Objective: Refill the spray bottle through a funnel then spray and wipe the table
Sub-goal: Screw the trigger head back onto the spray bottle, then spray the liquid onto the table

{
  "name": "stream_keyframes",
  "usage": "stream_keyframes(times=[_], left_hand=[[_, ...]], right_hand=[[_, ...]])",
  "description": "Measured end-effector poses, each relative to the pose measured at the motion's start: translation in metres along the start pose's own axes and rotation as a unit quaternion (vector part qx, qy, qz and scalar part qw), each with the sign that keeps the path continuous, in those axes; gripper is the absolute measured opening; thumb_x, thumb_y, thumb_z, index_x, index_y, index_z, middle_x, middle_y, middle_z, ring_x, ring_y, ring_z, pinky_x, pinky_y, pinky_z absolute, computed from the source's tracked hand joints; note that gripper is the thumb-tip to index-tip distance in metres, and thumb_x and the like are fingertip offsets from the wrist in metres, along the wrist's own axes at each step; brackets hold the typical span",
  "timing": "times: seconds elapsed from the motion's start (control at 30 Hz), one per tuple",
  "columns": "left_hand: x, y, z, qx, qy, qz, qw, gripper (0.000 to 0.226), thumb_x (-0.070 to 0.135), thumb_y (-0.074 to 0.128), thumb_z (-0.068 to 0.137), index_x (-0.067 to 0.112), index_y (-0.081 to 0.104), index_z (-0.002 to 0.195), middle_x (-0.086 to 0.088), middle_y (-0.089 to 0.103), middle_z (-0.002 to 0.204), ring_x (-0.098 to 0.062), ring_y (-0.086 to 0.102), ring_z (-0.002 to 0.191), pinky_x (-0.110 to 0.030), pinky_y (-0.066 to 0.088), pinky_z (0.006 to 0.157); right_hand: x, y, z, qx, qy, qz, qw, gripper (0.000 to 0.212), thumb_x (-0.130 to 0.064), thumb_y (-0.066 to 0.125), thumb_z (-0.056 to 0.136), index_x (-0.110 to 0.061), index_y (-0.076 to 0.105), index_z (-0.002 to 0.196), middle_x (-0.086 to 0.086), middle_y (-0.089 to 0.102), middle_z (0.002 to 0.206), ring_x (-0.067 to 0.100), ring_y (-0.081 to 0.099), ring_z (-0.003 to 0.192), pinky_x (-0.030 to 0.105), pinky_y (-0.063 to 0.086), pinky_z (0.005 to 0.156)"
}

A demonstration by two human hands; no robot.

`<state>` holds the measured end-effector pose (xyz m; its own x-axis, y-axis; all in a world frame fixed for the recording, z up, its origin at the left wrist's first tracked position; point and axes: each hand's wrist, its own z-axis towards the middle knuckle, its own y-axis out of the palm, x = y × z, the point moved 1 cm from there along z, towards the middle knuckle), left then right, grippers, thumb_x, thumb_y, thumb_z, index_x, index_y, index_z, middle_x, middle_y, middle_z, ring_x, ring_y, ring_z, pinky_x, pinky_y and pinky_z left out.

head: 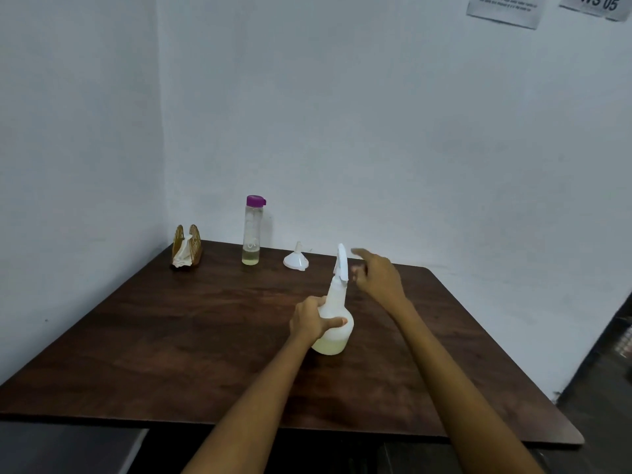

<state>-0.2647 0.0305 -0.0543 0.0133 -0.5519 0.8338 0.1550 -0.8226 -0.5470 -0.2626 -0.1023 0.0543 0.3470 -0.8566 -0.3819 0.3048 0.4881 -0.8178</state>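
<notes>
White spray bottle [333,323] upright on the dark wooden table [171,336], near its middle, with a shallow layer of pale yellowish liquid at the bottom. Trigger head [342,263] seated on the neck. Left hand [309,321] wrapped round the bottle's body, thumb across the near side. Right hand [378,273] raised just beside the trigger head, fingers loosely spread and blurred, holding nothing; touching the head or not, impossible to tell. Farther back, white funnel [296,260] resting mouth-down, spout up. Left of that, clear bottle [252,230] with a purple cap, standing upright, a little yellowish liquid inside. In the far left corner, golden napkin holder [186,247] with a white napkin [183,256]. Two printed sheets [506,8] on the wall, top right.
</notes>
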Motion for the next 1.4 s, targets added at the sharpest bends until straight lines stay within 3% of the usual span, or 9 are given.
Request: stream_keyframes(times=[0.1,0.23,0.33,0.4,0.57,0.73,1.03,1.27,1.4], left_hand=[[0.002,-0.001,0.002,-0.009,-0.005,0.002,1.0,0.077,0.044,0.078,0.071,0.013,0.049,0.136,-0.005,0.051,0.139,-0.023,0.048,0.127,-0.036,0.044,0.098],[0.0,-0.002,0.003,-0.018,-0.008,-0.002,1.0,0.078,0.043,0.078,0.072,0.011,0.048,0.137,-0.005,0.049,0.141,-0.024,0.047,0.128,-0.034,0.044,0.096],[-0.001,-0.002,0.005,-0.018,-0.007,0.002,1.0,0.077,0.044,0.077,0.073,0.012,0.048,0.137,-0.005,0.05,0.141,-0.024,0.048,0.127,-0.034,0.044,0.095],[-0.001,-0.001,0.006,-0.014,-0.007,0.008,1.0,0.077,0.045,0.077,0.072,0.013,0.048,0.137,-0.004,0.05,0.14,-0.023,0.048,0.127,-0.033,0.045,0.094],[-0.001,0.0,0.005,-0.002,-0.003,0.019,1.0,0.077,0.046,0.076,0.072,0.013,0.048,0.137,-0.003,0.052,0.138,-0.022,0.05,0.126,-0.033,0.045,0.091],[0.0,-0.002,0.001,0.002,0.01,0.031,0.999,0.071,0.04,0.074,0.076,0.014,0.049,0.137,-0.004,0.052,0.138,-0.022,0.049,0.127,-0.033,0.044,0.093],[0.002,-0.002,-0.011,0.019,0.034,0.043,0.998,0.067,0.044,0.072,0.077,0.02,0.05,0.135,0.0,0.053,0.136,-0.02,0.049,0.126,-0.034,0.045,0.091],[0.011,-0.002,-0.03,0.021,0.042,0.101,0.994,0.062,0.047,0.069,0.078,0.02,0.047,0.128,-0.003,0.05,0.13,-0.024,0.05,0.12,-0.037,0.046,0.088],[-0.003,-0.011,-0.051,-0.069,0.033,0.059,0.995,0.077,0.056,0.077,0.064,0.02,0.044,0.124,-0.002,0.048,0.125,-0.021,0.049,0.117,-0.04,0.046,0.092]], right_hand=[[0.007,-0.002,0.004,-0.065,-0.055,-0.059,0.995,0.071,-0.02,0.065,0.083,-0.021,0.031,0.146,0.009,0.055,0.13,0.024,0.049,0.121,0.037,0.046,0.093],[0.003,0.017,0.001,-0.164,0.059,0.274,0.946,0.079,-0.009,0.062,0.089,-0.012,0.012,0.15,0.015,0.062,0.126,0.029,0.056,0.121,0.04,0.046,0.1],[0.008,0.038,-0.004,-0.144,0.095,0.423,0.89,0.067,0.001,0.056,0.09,-0.012,0.022,0.146,0.017,0.063,0.121,0.024,0.061,0.11,0.037,0.052,0.094],[0.008,0.046,-0.006,-0.099,0.082,0.429,0.894,0.061,0.003,0.058,0.088,-0.01,0.031,0.141,0.017,0.063,0.118,0.021,0.063,0.104,0.03,0.055,0.085],[-0.002,0.058,-0.016,0.05,0.097,0.339,0.935,0.058,-0.009,0.068,0.083,-0.012,0.033,0.13,0.01,0.061,0.126,0.025,0.063,0.11,0.042,0.051,0.095],[-0.021,0.071,-0.023,0.188,0.147,0.214,0.947,0.046,-0.017,0.067,0.079,-0.008,0.04,0.115,0.009,0.065,0.112,0.027,0.056,0.112,0.034,0.031,0.095],[-0.013,0.07,-0.032,0.199,0.106,0.238,0.945,0.046,-0.019,0.066,0.083,-0.008,0.04,0.12,0.01,0.066,0.117,0.028,0.059,0.113,0.048,0.045,0.096],[-0.024,0.068,-0.03,0.189,0.134,0.338,0.912,0.057,-0.021,0.066,0.084,-0.007,0.035,0.13,0.013,0.062,0.107,0.026,0.06,0.096,0.042,0.051,0.082],[-0.019,0.055,-0.028,0.127,0.145,0.386,0.902,0.034,-0.042,0.063,0.086,-0.009,0.055,0.092,-0.002,0.053,0.071,0.011,0.054,0.063,0.025,0.056,0.054]])
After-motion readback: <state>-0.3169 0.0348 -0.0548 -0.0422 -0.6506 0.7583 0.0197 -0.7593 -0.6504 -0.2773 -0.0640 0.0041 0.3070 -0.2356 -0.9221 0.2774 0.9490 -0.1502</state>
